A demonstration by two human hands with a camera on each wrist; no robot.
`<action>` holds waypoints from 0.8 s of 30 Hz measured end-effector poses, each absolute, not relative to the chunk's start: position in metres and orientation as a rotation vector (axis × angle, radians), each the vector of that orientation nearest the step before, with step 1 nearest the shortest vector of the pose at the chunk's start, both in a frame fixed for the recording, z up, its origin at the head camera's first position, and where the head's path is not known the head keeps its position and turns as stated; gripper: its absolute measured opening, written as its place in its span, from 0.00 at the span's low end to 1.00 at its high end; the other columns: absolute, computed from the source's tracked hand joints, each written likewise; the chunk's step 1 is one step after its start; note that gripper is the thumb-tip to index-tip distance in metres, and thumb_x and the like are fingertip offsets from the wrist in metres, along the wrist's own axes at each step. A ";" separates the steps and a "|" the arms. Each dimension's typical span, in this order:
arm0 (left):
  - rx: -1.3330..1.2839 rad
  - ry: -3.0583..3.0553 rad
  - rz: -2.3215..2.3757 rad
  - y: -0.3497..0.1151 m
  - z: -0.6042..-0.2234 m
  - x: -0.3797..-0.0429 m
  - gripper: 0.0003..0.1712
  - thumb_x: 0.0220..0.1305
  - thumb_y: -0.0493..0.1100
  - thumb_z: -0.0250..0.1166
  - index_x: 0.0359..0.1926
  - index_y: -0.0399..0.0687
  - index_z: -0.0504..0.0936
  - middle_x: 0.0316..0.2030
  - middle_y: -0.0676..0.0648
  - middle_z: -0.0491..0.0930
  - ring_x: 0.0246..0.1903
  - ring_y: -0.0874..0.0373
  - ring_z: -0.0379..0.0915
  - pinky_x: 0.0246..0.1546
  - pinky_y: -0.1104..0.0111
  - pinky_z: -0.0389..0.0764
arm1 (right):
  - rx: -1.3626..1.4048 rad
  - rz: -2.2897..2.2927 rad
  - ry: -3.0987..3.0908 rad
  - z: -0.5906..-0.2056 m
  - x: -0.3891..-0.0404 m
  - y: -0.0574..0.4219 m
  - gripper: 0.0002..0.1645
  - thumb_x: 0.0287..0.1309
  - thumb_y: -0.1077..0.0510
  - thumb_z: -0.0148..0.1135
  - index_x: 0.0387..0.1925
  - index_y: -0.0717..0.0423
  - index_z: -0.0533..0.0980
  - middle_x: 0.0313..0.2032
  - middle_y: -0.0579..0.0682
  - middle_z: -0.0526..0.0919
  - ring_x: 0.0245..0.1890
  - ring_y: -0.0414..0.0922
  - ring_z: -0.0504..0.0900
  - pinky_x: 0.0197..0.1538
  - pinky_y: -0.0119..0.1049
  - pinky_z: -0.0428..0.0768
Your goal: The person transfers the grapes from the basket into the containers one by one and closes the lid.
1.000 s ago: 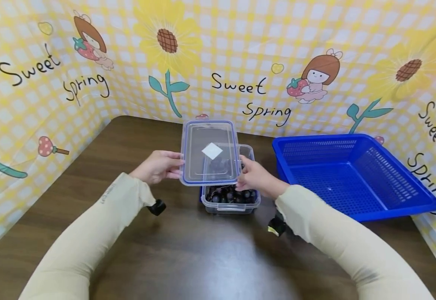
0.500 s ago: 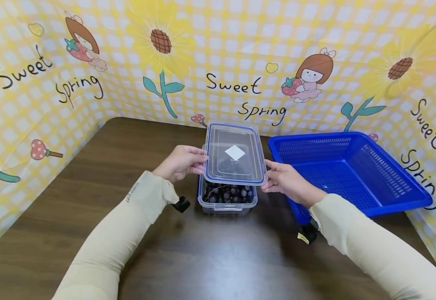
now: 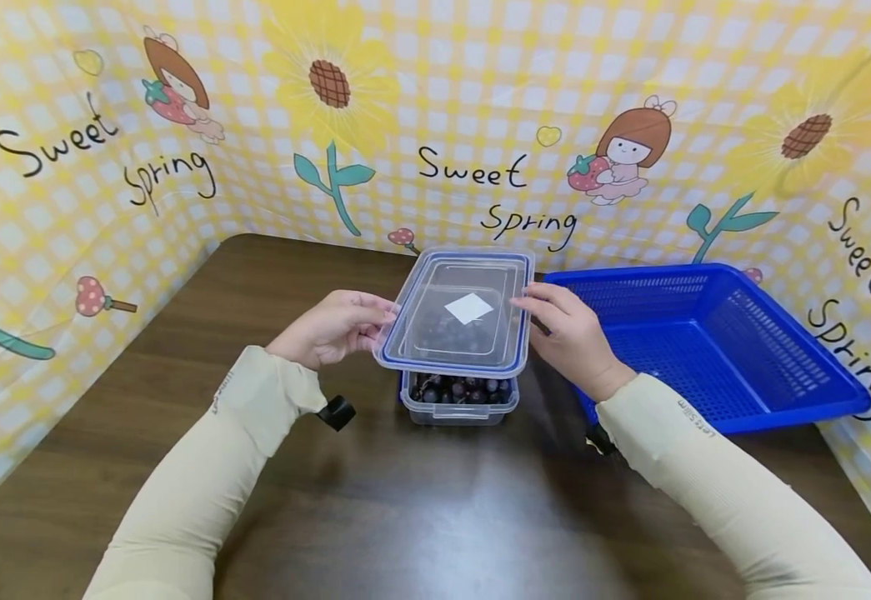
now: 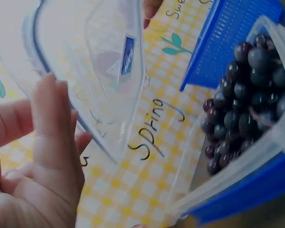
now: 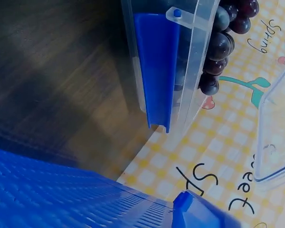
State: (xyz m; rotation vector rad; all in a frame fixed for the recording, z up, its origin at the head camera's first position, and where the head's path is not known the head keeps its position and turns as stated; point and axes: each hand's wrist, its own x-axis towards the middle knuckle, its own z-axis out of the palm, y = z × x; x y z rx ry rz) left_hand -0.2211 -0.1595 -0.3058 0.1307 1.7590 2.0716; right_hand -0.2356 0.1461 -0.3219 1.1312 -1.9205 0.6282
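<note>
A clear rectangular lid point(image 3: 468, 329) with a blue seal and a white square label is held above a clear container point(image 3: 473, 414) of dark grapes point(image 3: 465, 390). My left hand point(image 3: 333, 325) pinches the lid's left edge between thumb and fingers, as the left wrist view also shows. On the opposite side, my right hand point(image 3: 573, 333) has its fingertips on the lid's right edge. The grapes point(image 4: 247, 99) heap up to the container's rim, and a blue clip point(image 5: 156, 66) hangs down its side. Much of the container lies hidden beneath the lid.
A large blue plastic basket point(image 3: 705, 358) stands on the brown table point(image 3: 315, 517), right beside my right hand. Behind the table rises a yellow checked cloth point(image 3: 480, 83) printed with flowers and lettering.
Both hands have carried the lid rightward over the container, and it has tilted and turned slightly. In the last half second my right hand has shifted up along its edge.
</note>
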 end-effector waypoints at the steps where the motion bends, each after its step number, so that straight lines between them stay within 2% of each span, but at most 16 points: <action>1: 0.137 1.775 2.067 -0.161 -0.306 -0.221 0.11 0.67 0.29 0.52 0.34 0.38 0.82 0.24 0.46 0.83 0.20 0.59 0.79 0.25 0.71 0.82 | 1.175 0.593 -1.871 -0.323 -0.237 0.147 0.21 0.33 0.81 0.70 0.36 0.69 0.80 0.39 0.65 0.81 0.42 0.59 0.80 0.43 0.51 0.79; 4: 0.191 1.875 2.043 -0.164 -0.307 -0.224 0.12 0.71 0.33 0.50 0.44 0.28 0.78 0.25 0.47 0.83 0.21 0.60 0.79 0.27 0.70 0.82 | 1.175 0.654 -1.864 -0.323 -0.239 0.146 0.18 0.33 0.80 0.72 0.32 0.68 0.80 0.36 0.62 0.82 0.39 0.58 0.81 0.43 0.46 0.80; 6: 0.238 2.013 2.010 -0.164 -0.311 -0.227 0.17 0.73 0.35 0.49 0.52 0.23 0.73 0.28 0.47 0.83 0.22 0.61 0.79 0.28 0.70 0.82 | 1.115 0.784 -1.925 -0.321 -0.238 0.144 0.16 0.37 0.80 0.70 0.32 0.68 0.80 0.36 0.62 0.83 0.39 0.55 0.81 0.43 0.39 0.80; 8: 0.329 2.228 1.925 -0.163 -0.315 -0.230 0.18 0.72 0.34 0.50 0.55 0.22 0.71 0.32 0.44 0.83 0.23 0.63 0.78 0.30 0.71 0.82 | 1.027 0.970 -1.995 -0.319 -0.236 0.141 0.14 0.40 0.80 0.68 0.32 0.69 0.80 0.37 0.61 0.83 0.39 0.49 0.81 0.42 0.31 0.79; 11: 0.476 2.585 1.722 -0.160 -0.321 -0.233 0.16 0.67 0.31 0.54 0.53 0.28 0.76 0.40 0.39 0.82 0.28 0.61 0.75 0.32 0.73 0.78 | 0.894 1.241 -2.048 -0.314 -0.233 0.138 0.12 0.43 0.80 0.67 0.34 0.71 0.80 0.37 0.61 0.82 0.40 0.38 0.79 0.41 0.25 0.79; 13: 0.586 2.738 1.631 -0.158 -0.324 -0.233 0.13 0.65 0.30 0.57 0.49 0.29 0.79 0.45 0.35 0.80 0.33 0.56 0.76 0.34 0.73 0.76 | 0.819 1.383 -2.067 -0.311 -0.232 0.137 0.12 0.44 0.79 0.67 0.34 0.72 0.79 0.37 0.56 0.81 0.40 0.33 0.78 0.42 0.27 0.80; 16: 0.675 2.788 1.634 -0.156 -0.328 -0.234 0.11 0.64 0.30 0.59 0.46 0.29 0.80 0.47 0.34 0.79 0.39 0.46 0.78 0.37 0.70 0.76 | 0.727 1.490 -2.091 -0.308 -0.232 0.136 0.12 0.45 0.77 0.69 0.35 0.73 0.80 0.35 0.46 0.79 0.41 0.31 0.78 0.44 0.31 0.81; 18: 0.706 2.759 1.673 -0.157 -0.330 -0.234 0.12 0.64 0.31 0.61 0.47 0.28 0.79 0.48 0.34 0.78 0.46 0.43 0.77 0.44 0.65 0.77 | 0.676 1.500 -2.110 -0.307 -0.232 0.136 0.13 0.45 0.76 0.69 0.37 0.73 0.80 0.34 0.44 0.80 0.40 0.31 0.80 0.44 0.30 0.81; 21: 0.725 2.760 1.681 -0.158 -0.333 -0.234 0.13 0.62 0.32 0.64 0.47 0.29 0.79 0.48 0.35 0.79 0.51 0.43 0.74 0.53 0.57 0.74 | 0.626 1.473 -2.136 -0.305 -0.233 0.136 0.17 0.45 0.74 0.70 0.41 0.72 0.80 0.35 0.53 0.83 0.37 0.29 0.80 0.39 0.24 0.79; 24: 0.733 2.791 1.713 -0.158 -0.334 -0.233 0.14 0.58 0.32 0.67 0.45 0.30 0.80 0.46 0.35 0.80 0.50 0.44 0.73 0.55 0.53 0.71 | 0.600 1.463 -2.156 -0.303 -0.232 0.134 0.20 0.45 0.73 0.71 0.44 0.71 0.80 0.37 0.63 0.83 0.34 0.26 0.79 0.36 0.21 0.76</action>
